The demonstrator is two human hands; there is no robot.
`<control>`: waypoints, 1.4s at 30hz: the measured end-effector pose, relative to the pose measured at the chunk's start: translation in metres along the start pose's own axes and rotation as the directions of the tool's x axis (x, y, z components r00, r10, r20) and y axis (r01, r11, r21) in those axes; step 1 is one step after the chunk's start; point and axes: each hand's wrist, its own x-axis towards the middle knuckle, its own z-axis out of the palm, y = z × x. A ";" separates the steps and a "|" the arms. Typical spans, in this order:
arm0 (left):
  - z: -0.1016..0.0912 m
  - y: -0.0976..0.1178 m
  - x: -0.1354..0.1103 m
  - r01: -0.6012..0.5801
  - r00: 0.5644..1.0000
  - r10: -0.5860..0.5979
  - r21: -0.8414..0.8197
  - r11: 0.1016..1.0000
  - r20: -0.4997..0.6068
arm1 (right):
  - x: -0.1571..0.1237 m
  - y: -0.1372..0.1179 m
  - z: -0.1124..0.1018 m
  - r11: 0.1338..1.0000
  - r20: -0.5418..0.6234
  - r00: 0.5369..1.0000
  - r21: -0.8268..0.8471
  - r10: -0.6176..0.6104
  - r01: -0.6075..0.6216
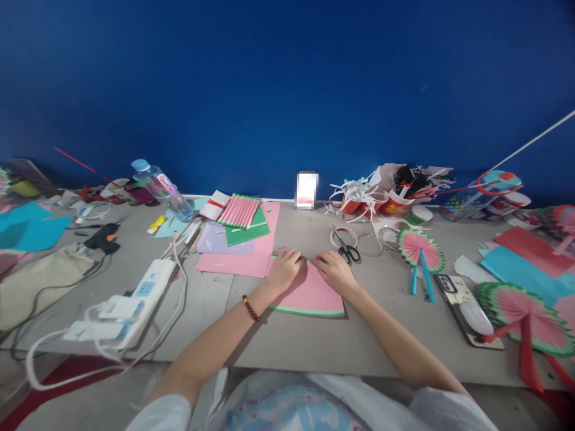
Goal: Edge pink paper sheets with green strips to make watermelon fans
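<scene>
A pink paper sheet (309, 293) with a green strip along its near edge lies on the table in front of me. My left hand (285, 268) is at its far left corner, fingers curled and pressed together on the paper's far edge. At the far right corner my right hand (335, 272) grips that same edge with bent fingers. Both thumbs are largely hidden. Black-handled scissors (348, 248) lie just beyond my right hand. Left of the sheet is a stack of pink (238, 263), lilac and green paper, topped by a pleated pink paper strip (241, 211) with green edges.
A white power strip (153, 293) with cables and a glue gun (105, 239) are at left. A plastic bottle (164, 188) leans by the blue wall. Paper cups (395, 203) and tape rolls (344, 238) stand at right, near watermelon-like paper fans (422, 248) and a phone (469, 311).
</scene>
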 end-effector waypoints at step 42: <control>0.005 -0.009 -0.006 0.127 0.980 -0.165 -0.289 0.949 -0.110 | -0.002 0.004 0.007 0.999 -0.038 0.999 -0.039 -0.006 0.004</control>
